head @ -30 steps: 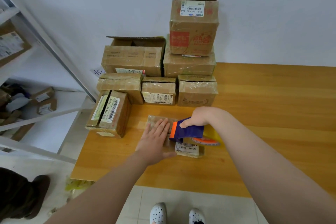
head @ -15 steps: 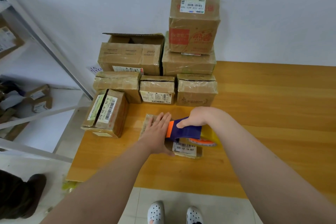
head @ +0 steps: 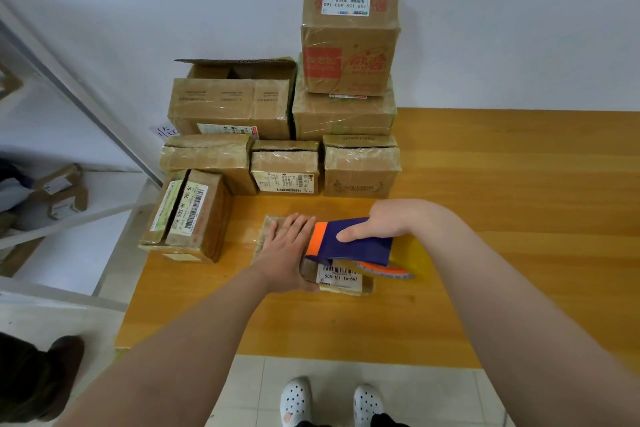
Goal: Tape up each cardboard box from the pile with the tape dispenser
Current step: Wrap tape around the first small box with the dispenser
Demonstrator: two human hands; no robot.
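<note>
Cardboard, brown and creased under shiny clear film, makes up the flat box (head: 341, 282) lying under both hands on the surface (head: 519, 218). It is low and oblong, its long axis running from the left hand across to the right, and a white barcode label faces the person on its near side. The left hand (head: 287, 250) lies flat on its top with fingers straight and together, pressing down. Just beside those fingers sits the tape dispenser (head: 353, 243) — a dark blue plastic body with a bright orange front edge. It lies along the box's length, orange end touching the left hand, with the roll of translucent yellowish tape (head: 414, 255) on an orange core trailing under the right wrist. The right hand (head: 388, 222) grips the blue body from above, thumb along its near side.

Beyond the hands stands the pile of boxes (head: 287, 114), film-wrapped and labelled, stacked against a white wall; two at the back have top flaps raised. Left of the left hand a taller box (head: 194, 215) stands at the surface's corner. The surface is smooth orange-brown wood grain. Below the forearms, white perforated clogs (head: 296, 399) rest on pale floor tiles.
</note>
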